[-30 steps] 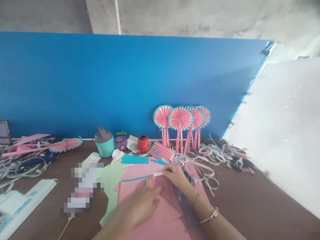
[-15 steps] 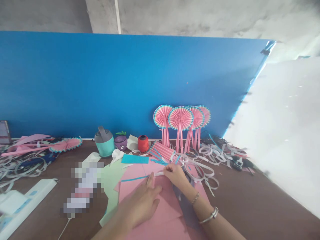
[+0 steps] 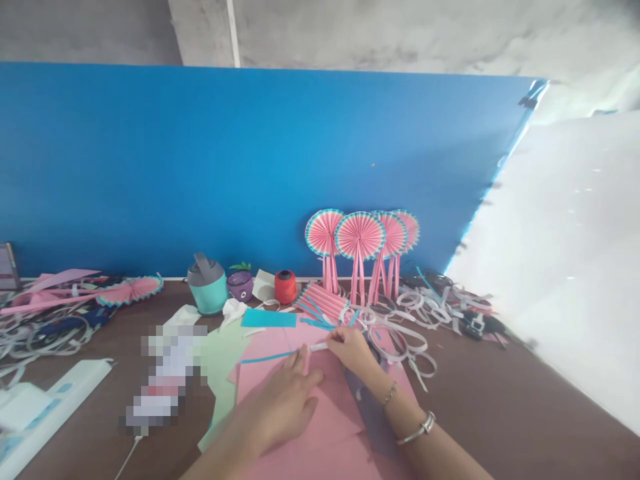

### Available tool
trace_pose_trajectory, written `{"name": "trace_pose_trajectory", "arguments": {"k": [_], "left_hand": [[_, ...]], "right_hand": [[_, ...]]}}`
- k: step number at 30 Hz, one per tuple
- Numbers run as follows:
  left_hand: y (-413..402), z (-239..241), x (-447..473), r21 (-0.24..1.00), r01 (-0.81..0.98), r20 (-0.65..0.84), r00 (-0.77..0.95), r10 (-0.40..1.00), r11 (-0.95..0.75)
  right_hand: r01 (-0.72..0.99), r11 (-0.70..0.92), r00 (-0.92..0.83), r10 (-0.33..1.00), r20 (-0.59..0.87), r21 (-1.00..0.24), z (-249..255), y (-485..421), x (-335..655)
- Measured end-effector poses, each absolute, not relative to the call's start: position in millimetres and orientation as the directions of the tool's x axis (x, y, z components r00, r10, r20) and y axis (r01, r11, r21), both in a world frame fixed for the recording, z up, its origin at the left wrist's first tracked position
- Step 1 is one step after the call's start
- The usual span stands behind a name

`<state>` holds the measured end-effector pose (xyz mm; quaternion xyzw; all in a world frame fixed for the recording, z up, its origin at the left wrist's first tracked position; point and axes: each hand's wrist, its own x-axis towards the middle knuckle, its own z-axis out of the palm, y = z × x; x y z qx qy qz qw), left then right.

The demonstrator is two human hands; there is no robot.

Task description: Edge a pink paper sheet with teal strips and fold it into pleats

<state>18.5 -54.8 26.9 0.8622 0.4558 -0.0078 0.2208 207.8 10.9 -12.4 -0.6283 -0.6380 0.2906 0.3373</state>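
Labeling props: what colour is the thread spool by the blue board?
Red; the thread spool shows best in the head view.

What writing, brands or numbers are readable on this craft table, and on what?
None can be read.
White box at the left: pale blue marks, too blurred to read.
Pixelated object beside the green paper: unreadable.
Purple pot: small mark, too small to read.
White strip pinched by the right hand: no print visible.
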Motion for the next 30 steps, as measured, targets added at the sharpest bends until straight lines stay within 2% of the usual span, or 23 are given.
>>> {"name": "trace_pose_trajectory", "arguments": {"k": [8,16,30], "left_hand": [[-54.1,26.8,17.8,0.379,0.784,-0.207,0.590,0.781,-0.492],[-54.5,25.1,18.0,0.400,0.779,-0.198,0.588,0.785,-0.483],[-54.3,22.6,17.5,0.399,0.780,-0.183,0.584,0.791,-0.483]], "right_hand": [[0.573,0.045,0.019,0.998,0.068,-0.818,-13.7,11.4,208.6],[0.396,-0.020,0.022,1.000,-0.013,-0.918,-17.0,14.0,211.4],[0.514,0.008,0.015,1.000,0.018,-0.857,-10.8,11.0,206.2]]}}
